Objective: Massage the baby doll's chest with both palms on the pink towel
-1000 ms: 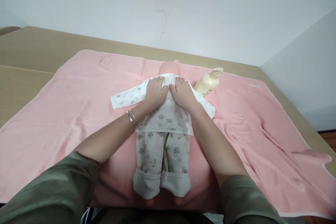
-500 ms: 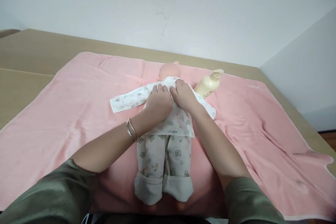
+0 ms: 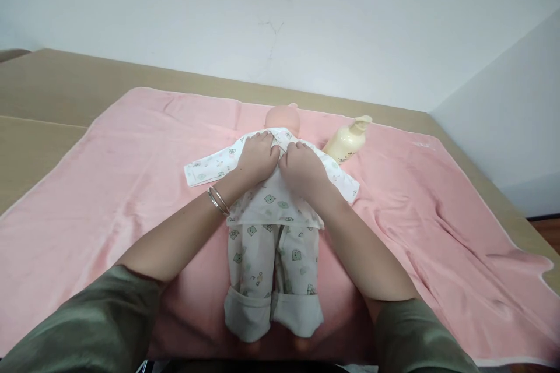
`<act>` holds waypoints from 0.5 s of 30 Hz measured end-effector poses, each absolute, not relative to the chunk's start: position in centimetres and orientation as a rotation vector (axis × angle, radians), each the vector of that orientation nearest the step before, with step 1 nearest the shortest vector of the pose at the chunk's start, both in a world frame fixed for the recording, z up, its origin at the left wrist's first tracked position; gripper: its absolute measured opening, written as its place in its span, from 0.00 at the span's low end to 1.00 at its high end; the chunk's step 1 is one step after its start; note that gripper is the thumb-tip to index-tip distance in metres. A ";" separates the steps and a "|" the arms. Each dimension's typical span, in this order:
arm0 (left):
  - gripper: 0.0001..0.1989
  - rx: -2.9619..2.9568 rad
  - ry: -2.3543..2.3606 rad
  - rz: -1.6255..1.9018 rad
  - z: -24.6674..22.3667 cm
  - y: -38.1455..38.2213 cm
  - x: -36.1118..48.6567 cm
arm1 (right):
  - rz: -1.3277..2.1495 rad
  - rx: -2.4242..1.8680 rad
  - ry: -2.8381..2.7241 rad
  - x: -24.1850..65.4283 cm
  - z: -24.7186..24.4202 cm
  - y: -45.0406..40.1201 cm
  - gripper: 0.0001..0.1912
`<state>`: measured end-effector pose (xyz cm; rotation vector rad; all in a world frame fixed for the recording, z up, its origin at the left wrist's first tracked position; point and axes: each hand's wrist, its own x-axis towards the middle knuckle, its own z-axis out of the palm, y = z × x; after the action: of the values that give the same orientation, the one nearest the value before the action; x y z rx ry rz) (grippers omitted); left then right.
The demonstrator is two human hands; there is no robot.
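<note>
A baby doll (image 3: pixel 282 118) lies lengthwise on a pink blanket, its head away from me. It has on a white printed shirt (image 3: pixel 280 198), sleeves spread to both sides, and matching trousers (image 3: pixel 251 259) with cuffs rolled up. My left hand (image 3: pixel 259 158) rests palm down on the upper left of the shirt, fingers stretched toward the collar. Beside it and slightly lower, my right hand (image 3: pixel 304 170) lies palm down on the shirt's right side, fingers bent a little and thumb apart. Both palms are hidden; I see no cloth pinched between the fingers.
Right of the doll's head, a cream pump bottle (image 3: pixel 349 141) leans or lies tilted on the pink blanket (image 3: pixel 144 169). The blanket covers most of a wooden table (image 3: pixel 87 73), which stands against a white wall (image 3: pixel 359 29).
My left hand has slid up the shirt toward the collar, while my right hand has moved down from the right shoulder. The doll and bottle stay in place.
</note>
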<state>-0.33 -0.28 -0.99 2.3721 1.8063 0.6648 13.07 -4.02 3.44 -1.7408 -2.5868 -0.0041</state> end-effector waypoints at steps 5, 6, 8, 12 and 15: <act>0.27 2.358 1.869 0.666 -1.5 -1.4 0.7 | 0.232 -1.736 -2.260 14.7 1.3 -0.4 0.25; 0.28 2.354 1.881 0.660 -1.5 -1.7 0.9 | 0.230 -1.742 -2.254 14.7 1.2 -0.2 0.25; 0.27 2.356 1.891 0.655 -1.4 -2.2 1.1 | 0.180 -1.784 -2.274 14.5 1.4 -0.5 0.25; 0.23 2.384 1.815 0.608 -0.4 -1.6 0.3 | 0.012 -1.743 -2.552 13.5 2.7 -2.9 0.26; 0.19 2.316 1.706 0.574 0.4 -0.5 -0.8 | 0.043 -1.674 -2.634 13.1 3.3 -4.1 0.28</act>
<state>-0.76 -0.45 0.39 2.3162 1.7062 0.5741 13.15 -4.15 3.31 -1.6741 -2.6336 0.0427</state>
